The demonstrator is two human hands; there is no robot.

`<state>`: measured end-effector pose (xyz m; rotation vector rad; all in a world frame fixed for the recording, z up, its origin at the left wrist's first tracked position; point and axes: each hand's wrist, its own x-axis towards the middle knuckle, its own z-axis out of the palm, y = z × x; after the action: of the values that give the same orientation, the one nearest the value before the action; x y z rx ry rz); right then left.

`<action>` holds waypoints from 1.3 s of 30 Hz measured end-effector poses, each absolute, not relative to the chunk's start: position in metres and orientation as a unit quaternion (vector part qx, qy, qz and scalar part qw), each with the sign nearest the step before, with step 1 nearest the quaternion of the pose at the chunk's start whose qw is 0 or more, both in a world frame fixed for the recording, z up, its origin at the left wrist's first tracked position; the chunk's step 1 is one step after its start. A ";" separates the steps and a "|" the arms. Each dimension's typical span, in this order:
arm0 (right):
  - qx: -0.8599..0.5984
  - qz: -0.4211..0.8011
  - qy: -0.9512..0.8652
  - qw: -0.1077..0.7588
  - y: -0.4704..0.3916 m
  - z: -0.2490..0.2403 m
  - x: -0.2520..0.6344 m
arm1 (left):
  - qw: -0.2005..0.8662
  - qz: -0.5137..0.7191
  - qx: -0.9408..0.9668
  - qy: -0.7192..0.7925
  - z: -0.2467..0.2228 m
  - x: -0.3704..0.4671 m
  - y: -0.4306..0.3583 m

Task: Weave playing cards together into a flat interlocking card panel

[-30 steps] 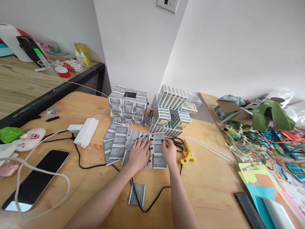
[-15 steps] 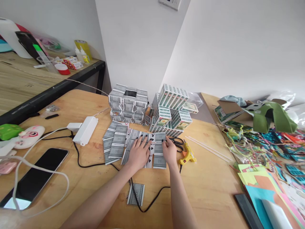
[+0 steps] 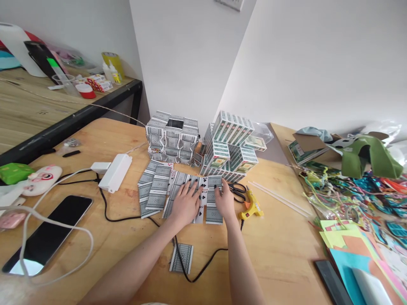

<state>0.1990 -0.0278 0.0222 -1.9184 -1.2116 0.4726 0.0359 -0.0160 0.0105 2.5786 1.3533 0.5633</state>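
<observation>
Your left hand (image 3: 185, 205) lies flat on the playing cards (image 3: 175, 192) in the middle of the table (image 3: 270, 250), with its fingers open and spread wide. Your right hand (image 3: 225, 202) is just beside it, with its thumb on a row of patterned cards (image 3: 214, 215) and its fingers bent near the row's right edge; you cannot tell from here if they pinch it. Between your hands, some cards show their faces, with black clubs on them. To the left lies a fan of more card strips (image 3: 156, 190). Behind the cards stand a boxy shape made of cards (image 3: 173, 142) and, to its right, a pile of card boxes (image 3: 230, 148). Black scissors (image 3: 238, 191) and a yellow glue gun (image 3: 253, 208) lie near your right hand, with two thin white sticks (image 3: 280, 198) past them. Closer to you, a black cord (image 3: 203, 275) crosses over one patterned piece (image 3: 187, 257). A phone (image 3: 52, 231) lies far to your left.
</observation>
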 end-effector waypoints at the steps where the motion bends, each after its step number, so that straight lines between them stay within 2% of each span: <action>1: -0.759 0.181 -0.477 0.404 -0.027 0.021 0.198 | 0.087 0.189 0.866 0.454 0.011 0.036 -0.016; 14: -0.741 0.208 -0.505 0.391 -0.028 0.026 0.200 | 0.077 0.192 0.866 0.454 0.011 0.036 -0.016; 21: -0.767 0.193 -0.529 0.307 -0.026 0.022 0.198 | 0.031 0.173 0.875 0.451 0.011 0.036 -0.016; 28: -0.709 0.224 -0.534 0.403 -0.027 0.003 0.208 | 0.032 0.176 0.876 0.448 0.010 0.035 -0.015; 39: -0.652 0.318 -0.487 0.487 -0.037 0.000 0.203 | 0.040 0.176 0.874 0.451 0.010 0.036 -0.014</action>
<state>0.2029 -0.0369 0.0004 -1.5858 -1.1835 0.7733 0.0363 -0.0144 0.0097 2.6791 1.3816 0.5386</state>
